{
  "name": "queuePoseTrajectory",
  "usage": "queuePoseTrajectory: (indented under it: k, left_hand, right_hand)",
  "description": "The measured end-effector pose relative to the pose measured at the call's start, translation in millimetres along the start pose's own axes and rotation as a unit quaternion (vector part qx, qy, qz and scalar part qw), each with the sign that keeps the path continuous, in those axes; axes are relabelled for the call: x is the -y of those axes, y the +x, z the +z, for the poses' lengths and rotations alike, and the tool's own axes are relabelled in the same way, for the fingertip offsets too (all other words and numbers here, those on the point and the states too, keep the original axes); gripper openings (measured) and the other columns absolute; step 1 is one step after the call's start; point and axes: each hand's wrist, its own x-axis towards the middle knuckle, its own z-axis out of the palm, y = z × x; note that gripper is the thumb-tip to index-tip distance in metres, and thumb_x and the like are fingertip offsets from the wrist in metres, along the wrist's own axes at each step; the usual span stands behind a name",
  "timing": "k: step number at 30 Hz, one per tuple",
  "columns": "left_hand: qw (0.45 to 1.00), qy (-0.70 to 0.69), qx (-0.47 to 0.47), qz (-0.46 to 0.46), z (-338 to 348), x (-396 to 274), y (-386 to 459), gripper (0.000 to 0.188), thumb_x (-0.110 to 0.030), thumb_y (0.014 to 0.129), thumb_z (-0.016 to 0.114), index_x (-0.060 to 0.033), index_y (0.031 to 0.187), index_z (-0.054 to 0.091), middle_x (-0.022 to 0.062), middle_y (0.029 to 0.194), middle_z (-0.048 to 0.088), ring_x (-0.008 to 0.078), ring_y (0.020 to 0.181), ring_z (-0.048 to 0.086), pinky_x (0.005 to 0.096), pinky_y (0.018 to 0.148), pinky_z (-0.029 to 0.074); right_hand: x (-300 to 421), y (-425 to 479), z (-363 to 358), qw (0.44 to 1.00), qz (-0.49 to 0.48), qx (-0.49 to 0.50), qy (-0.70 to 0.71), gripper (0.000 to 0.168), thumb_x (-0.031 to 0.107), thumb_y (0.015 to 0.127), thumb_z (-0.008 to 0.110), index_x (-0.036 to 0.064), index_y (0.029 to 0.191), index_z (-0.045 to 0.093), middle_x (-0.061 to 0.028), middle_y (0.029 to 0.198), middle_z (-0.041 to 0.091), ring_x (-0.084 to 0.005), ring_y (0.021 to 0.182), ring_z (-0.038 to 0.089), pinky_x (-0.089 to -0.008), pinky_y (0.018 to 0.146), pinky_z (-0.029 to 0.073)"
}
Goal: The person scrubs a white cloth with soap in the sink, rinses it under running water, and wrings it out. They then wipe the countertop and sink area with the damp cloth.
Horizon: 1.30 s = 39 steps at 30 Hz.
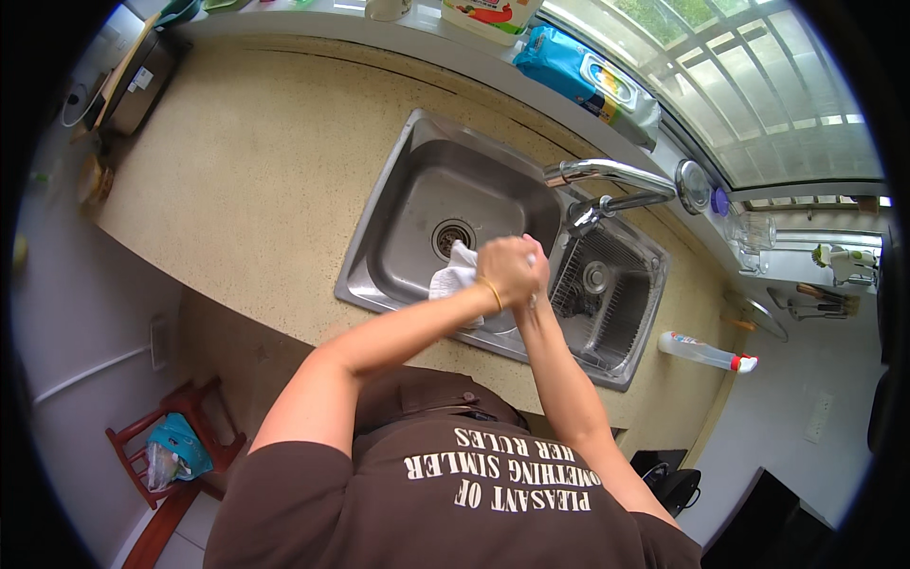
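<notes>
Both my hands are clasped together above the double stainless-steel sink (403, 206), near the divider between its basins. My left hand (506, 269), with a yellow band at the wrist, is closed on a white cloth (455, 279) that hangs over the front of the large basin. Against it is my right hand (542, 267), its fingers mostly hidden; a little white shows between the hands. The chrome faucet (611, 171) arches above them, its spout over the large basin. A wire rack (569, 274) sits in the smaller basin.
A spray bottle (700, 351) lies right of the sink on the beige countertop (270, 156). Along the windowsill are a blue wipes pack (569, 71), a large jug (490, 16) and glass jars (755, 231). A dark metal box (146, 82) stands at the far left.
</notes>
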Motion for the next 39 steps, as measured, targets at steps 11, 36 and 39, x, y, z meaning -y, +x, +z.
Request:
queuePoseTrajectory:
  k: [11,36,39]
  left_hand:
    - [0.978,0.040,0.009,-0.204,-3.4,51.9,40.4,0.026,-0.027,0.068,0.051,-0.0055,0.060,0.063,0.0187,0.067,0.060,0.0365,0.065,0.058,0.0430,0.062,0.047]
    - [0.839,-0.334,0.331,-0.273,-145.9,63.0,45.2,0.019,-0.017,0.080,0.063,-0.0002,0.089,0.063,0.0030,0.080,0.062,0.0101,0.074,0.056,0.0244,0.067,0.047]
    - [0.883,-0.338,0.248,-0.212,-158.9,62.9,44.6,0.018,-0.017,0.083,0.061,-0.0009,0.091,0.062,0.0026,0.080,0.062,0.0102,0.075,0.057,0.0247,0.068,0.047]
  right_hand:
    - [0.0,-10.8,41.3,0.983,0.000,-0.185,0.002,0.019,0.024,0.085,0.053,0.013,0.069,0.052,-0.0014,0.066,0.056,-0.0173,0.066,0.058,-0.0330,0.068,0.049]
    - [-30.4,-13.4,57.7,0.714,-0.128,0.058,-0.686,0.041,0.014,0.070,0.070,0.004,0.105,0.053,-0.0090,0.104,0.057,-0.0194,0.092,0.055,-0.0283,0.083,0.042]
    - [-40.0,-13.9,37.9,0.802,-0.123,-0.041,-0.584,0.016,0.002,0.077,0.060,0.002,0.092,0.057,-0.0033,0.086,0.061,-0.0107,0.084,0.055,-0.0271,0.079,0.043]
